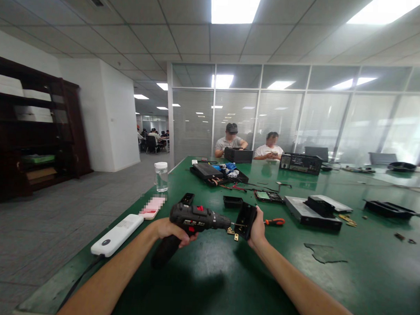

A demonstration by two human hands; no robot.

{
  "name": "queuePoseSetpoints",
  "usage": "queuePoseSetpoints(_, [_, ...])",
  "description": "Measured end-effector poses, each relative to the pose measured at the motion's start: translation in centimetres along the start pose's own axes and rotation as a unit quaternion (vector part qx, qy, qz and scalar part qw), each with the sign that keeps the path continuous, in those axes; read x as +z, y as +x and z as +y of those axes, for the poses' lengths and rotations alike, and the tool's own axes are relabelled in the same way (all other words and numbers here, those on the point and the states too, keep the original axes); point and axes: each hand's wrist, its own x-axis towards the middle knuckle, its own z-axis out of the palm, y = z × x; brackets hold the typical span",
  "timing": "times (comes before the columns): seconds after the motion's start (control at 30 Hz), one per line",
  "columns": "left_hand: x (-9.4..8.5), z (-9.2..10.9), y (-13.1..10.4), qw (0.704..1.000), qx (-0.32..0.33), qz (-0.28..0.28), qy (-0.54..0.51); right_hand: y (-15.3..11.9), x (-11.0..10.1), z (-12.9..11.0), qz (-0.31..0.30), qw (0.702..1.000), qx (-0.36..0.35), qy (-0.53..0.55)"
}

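My left hand (177,232) is wrapped round the grip of a black cordless drill (198,218) with red switches. Its bit points right, into the open side of a small black plastic box (245,220). My right hand (257,230) grips that box from its right side, holding it tilted up above the table. Whether the bit touches a screw inside cannot be made out. Several small brass-coloured plates (236,236) show just below the bit. Behind the box lies an orange and black screwdriver (275,221). Another small black tray (232,202) sits just beyond the drill.
On the green table (204,278) lie a white power strip (118,234), a phone (154,207), a lidded clear jar (161,177), a silver disc drive (312,215) and a glass-like shard (325,253). Two people sit at the far side near black cases (300,163).
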Motion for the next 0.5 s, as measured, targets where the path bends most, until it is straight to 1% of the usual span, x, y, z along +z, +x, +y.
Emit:
queuePoseSetpoints(0.2, [-0.06,-0.05,0.02,1.000,0.010,-0.008,0.002,0.05,0.02,0.00,0.005,1.000,0.005,-0.007])
queuePoseSetpoints(0.33, [-0.07,0.03,0.01,1.000,0.003,-0.010,0.002,0.16,0.03,0.00,0.000,1.000,0.000,-0.004])
queuePoseSetpoints(0.5, [-0.07,0.05,0.00,1.000,-0.003,-0.010,-0.001,0.36,-0.06,0.04,0.009,1.000,-0.002,-0.011])
